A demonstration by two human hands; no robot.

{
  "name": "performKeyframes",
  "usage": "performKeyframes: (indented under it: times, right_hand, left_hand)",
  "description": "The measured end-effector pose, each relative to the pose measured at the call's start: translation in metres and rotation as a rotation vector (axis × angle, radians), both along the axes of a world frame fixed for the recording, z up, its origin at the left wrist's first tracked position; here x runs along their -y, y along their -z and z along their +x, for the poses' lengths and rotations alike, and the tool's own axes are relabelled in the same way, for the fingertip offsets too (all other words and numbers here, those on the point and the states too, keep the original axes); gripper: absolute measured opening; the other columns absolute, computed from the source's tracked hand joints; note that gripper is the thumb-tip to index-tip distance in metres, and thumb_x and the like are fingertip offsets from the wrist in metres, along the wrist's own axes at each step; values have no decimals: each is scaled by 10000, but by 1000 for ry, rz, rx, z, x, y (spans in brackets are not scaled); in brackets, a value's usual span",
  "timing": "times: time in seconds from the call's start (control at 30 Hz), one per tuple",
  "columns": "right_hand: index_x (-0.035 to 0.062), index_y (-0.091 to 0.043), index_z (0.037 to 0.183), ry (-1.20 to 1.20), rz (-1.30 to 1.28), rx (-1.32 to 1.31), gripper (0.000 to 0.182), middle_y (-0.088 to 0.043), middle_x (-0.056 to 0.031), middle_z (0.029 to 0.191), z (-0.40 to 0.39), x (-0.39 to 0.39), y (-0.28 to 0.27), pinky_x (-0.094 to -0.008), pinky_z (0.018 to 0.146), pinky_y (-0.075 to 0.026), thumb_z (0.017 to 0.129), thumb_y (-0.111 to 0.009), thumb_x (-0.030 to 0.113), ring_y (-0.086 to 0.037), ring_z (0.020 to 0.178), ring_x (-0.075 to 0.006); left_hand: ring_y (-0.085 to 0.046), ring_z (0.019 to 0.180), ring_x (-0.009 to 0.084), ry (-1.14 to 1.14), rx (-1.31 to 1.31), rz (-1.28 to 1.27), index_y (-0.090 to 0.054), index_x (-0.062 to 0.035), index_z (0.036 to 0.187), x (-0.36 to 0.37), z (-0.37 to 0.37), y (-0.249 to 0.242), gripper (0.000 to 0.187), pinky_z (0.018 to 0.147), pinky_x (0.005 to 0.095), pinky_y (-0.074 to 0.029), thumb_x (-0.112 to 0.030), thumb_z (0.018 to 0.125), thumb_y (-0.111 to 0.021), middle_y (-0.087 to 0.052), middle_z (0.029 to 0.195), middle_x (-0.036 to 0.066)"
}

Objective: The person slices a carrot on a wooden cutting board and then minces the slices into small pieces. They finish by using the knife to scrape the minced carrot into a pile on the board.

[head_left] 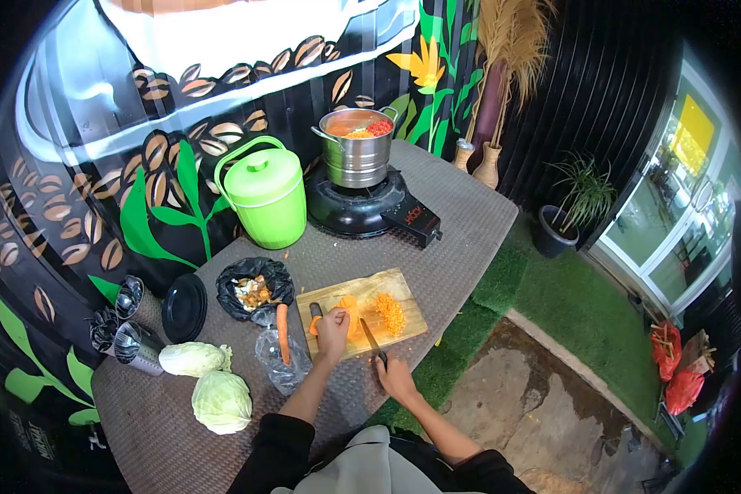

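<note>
So in the head view the cutting board (405, 284) is on the tabletop (461, 206), and the right hand (397, 379) has its grip closed around the handle of a knife (370, 333), blade over the board, while the left hand (332, 333) has its fingers pressed onto the sliced carrot (347, 306) on the board, next to a pile of diced carrot (389, 314). Just left of the board there's a whole carrot (283, 333) on a clear plastic bag (276, 362) and a black bag of scraps (255, 291), and beyond the board sit a green bucket (265, 198) and a pot (355, 152) on a stove (354, 206).
</note>
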State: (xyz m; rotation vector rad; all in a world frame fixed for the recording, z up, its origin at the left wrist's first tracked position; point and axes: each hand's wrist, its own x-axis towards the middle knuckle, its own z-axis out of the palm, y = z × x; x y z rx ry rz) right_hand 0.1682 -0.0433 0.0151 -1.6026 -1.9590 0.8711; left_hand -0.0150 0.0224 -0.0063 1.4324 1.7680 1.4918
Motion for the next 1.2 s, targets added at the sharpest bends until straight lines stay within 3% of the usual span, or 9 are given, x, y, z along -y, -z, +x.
performKeyframes:
  times: [0.33,0.5,0.53,0.63,0.9,1.0,1.1,1.17,1.2]
  right_hand:
    - [-90,-544,979,-17,85,0,399,-612,-325,762,1,-7,12,-551,695,-489,938,-489,302,-604,755,-495]
    - [-71,-527,1047,85,-18,6,369,-621,-311,774,1,-14,5,-550,687,-490,934,-493,279,-602,746,-496]
    - [-85,-547,942,93,-20,-23,346,-597,-338,779,-1,-11,-3,-548,693,-467,928,-515,259,-588,781,-497]
    - [-84,-554,926,-29,57,-32,342,-594,-341,774,-4,-7,6,-549,684,-468,928,-514,256,-590,776,-495]
    - [-59,-554,1009,66,9,11,353,-614,-326,784,2,-17,5,-552,710,-488,931,-496,280,-602,771,-495]
    - [-57,-548,1016,-9,42,37,358,-616,-331,833,5,-15,5,-553,719,-487,938,-485,287,-603,802,-493]
    - [-53,-546,1025,129,-50,28,357,-618,-328,879,6,-16,-4,-559,744,-479,937,-488,288,-599,835,-491]
    - [-46,-543,1038,21,-56,58,354,-618,-324,898,6,-15,4,-557,760,-476,936,-487,288,-597,844,-491]
    - [-75,-546,1026,-34,21,24,405,-604,-342,813,6,-8,-3,-564,741,-470,936,-483,315,-593,797,-500]
  left_hand:
    - [-684,704,208,-116,-22,30,-649,62,929,5,4,2,165,635,289,-515,-88,863,-632,-692,801,170]
    - [-688,715,218,-117,-18,47,-649,59,915,7,2,4,159,642,297,-518,-89,857,-636,-690,796,169]
    - [-689,717,221,-125,-21,45,-649,58,914,8,3,5,157,644,299,-520,-88,855,-636,-690,795,168]
    - [-690,717,225,-138,-25,45,-650,56,915,6,5,7,156,646,302,-522,-87,852,-637,-690,795,170]
    - [-693,726,231,-135,-34,40,-648,58,922,6,4,8,167,650,305,-523,-93,852,-640,-690,812,182]
    - [-669,662,248,-134,-33,87,-658,40,909,3,5,8,143,620,314,-511,-84,841,-644,-675,762,162]
    - [-627,671,271,-121,-139,-2,-676,5,896,7,7,1,118,621,334,-488,-85,821,-660,-642,713,133]
    - [-582,725,274,-166,-161,184,-695,-32,883,8,13,0,116,650,364,-466,-112,799,-686,-614,693,100]
    - [-582,725,274,-163,-161,182,-695,-32,883,9,14,0,116,650,364,-466,-112,799,-686,-614,693,100]
